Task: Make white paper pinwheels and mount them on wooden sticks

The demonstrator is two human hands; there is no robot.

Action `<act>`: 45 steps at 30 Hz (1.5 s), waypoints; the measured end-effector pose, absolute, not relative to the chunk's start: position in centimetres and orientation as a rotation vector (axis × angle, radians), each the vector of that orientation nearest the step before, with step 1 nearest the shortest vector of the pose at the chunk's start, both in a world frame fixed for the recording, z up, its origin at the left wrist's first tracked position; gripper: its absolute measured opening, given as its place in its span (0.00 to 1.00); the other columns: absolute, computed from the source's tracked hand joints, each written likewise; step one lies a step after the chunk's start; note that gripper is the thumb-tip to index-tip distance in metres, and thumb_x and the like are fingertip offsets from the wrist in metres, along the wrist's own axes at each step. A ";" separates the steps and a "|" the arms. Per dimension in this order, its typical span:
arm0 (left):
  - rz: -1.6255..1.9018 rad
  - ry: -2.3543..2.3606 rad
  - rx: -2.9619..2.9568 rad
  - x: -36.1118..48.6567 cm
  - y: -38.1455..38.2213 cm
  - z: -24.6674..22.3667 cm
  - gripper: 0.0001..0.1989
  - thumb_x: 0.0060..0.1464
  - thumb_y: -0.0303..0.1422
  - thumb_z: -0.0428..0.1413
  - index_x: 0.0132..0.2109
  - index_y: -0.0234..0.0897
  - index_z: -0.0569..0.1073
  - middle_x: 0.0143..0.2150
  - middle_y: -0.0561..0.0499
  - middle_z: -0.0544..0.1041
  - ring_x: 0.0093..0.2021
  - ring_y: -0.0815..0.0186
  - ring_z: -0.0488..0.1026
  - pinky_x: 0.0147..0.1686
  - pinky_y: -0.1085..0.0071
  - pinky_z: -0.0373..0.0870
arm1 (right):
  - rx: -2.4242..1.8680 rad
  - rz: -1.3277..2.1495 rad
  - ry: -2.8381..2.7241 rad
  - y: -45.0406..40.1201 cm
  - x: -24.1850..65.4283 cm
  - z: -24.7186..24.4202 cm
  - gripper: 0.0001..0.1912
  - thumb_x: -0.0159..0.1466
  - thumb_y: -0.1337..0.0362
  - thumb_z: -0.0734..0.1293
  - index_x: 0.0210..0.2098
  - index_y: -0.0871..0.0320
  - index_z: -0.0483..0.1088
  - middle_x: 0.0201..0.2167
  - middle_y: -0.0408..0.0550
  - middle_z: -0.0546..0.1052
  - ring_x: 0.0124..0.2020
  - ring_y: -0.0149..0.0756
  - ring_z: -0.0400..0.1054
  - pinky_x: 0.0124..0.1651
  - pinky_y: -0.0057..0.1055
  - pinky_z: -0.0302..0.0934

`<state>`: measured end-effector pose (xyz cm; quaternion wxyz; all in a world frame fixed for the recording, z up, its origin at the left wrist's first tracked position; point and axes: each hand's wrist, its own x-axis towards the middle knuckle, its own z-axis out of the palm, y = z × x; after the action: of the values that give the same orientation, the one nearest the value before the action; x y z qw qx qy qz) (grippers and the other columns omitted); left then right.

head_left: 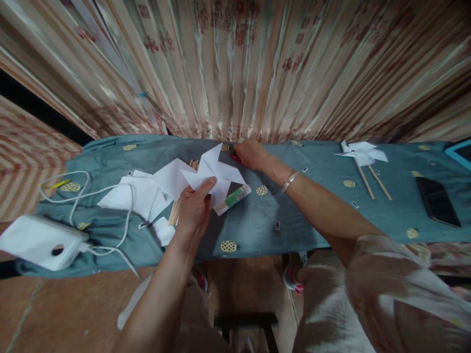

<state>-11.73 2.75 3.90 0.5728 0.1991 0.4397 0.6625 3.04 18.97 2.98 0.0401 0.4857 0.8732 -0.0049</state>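
Note:
My left hand pinches a folded white paper pinwheel, its thumb on top near the middle. At the far edge of the cloth, my right hand is closed on a small red and dark object, mostly hidden by the fingers. Just beside the pinwheel lies a green and white box or tube. Wooden sticks lie partly under my left hand and the paper. More folded white paper rests to the left, with a small white piece nearer me.
A white power bank with a looped white cable lies at the left. Toward the right are white pinwheels on sticks, a black phone and a blue-edged device. A pleated curtain hangs behind the narrow cloth-covered table.

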 end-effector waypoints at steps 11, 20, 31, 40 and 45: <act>1.548 1.047 0.454 -11.6 2.8 3.8 0.15 0.34 0.33 0.72 0.32 0.34 0.79 0.29 0.51 0.82 0.41 0.57 0.82 0.49 0.62 0.78 | 1.732 -0.146 2.725 19.1 4.3 2.4 0.15 0.69 0.70 0.59 0.48 0.61 0.75 0.42 0.58 0.82 0.42 0.48 0.75 0.40 0.35 0.60; 1.518 1.046 0.498 -11.0 2.6 4.0 0.14 0.35 0.33 0.72 0.32 0.36 0.79 0.32 0.51 0.83 0.38 0.60 0.82 0.49 0.63 0.78 | 2.048 -0.585 2.954 13.8 7.8 2.1 0.09 0.67 0.66 0.61 0.40 0.57 0.74 0.36 0.49 0.81 0.36 0.40 0.73 0.40 0.34 0.62; 1.357 1.088 0.536 -8.3 1.8 2.6 0.13 0.35 0.33 0.72 0.30 0.35 0.80 0.29 0.47 0.83 0.36 0.56 0.82 0.35 0.67 0.77 | 2.007 -0.812 3.044 2.2 13.9 -2.6 0.07 0.66 0.65 0.63 0.35 0.53 0.73 0.56 0.56 0.75 0.64 0.49 0.65 0.66 0.53 0.58; 1.317 1.108 0.563 -6.4 1.9 2.1 0.15 0.31 0.35 0.74 0.29 0.35 0.81 0.28 0.49 0.82 0.28 0.64 0.78 0.29 0.72 0.73 | 1.996 -0.749 2.985 1.9 16.7 -2.2 0.08 0.64 0.68 0.64 0.37 0.53 0.76 0.60 0.54 0.73 0.66 0.49 0.64 0.68 0.54 0.57; 1.292 1.097 0.585 -5.9 1.9 1.9 0.15 0.33 0.36 0.74 0.30 0.35 0.81 0.28 0.49 0.82 0.29 0.64 0.79 0.31 0.71 0.74 | 2.164 -0.784 2.953 1.9 15.7 -2.0 0.07 0.65 0.61 0.67 0.35 0.54 0.77 0.57 0.55 0.76 0.63 0.48 0.67 0.66 0.51 0.59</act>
<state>-5.87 1.89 1.91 0.6244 0.2550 0.4777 0.5629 15.67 1.93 -2.00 -0.2964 0.5520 0.7533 -0.1999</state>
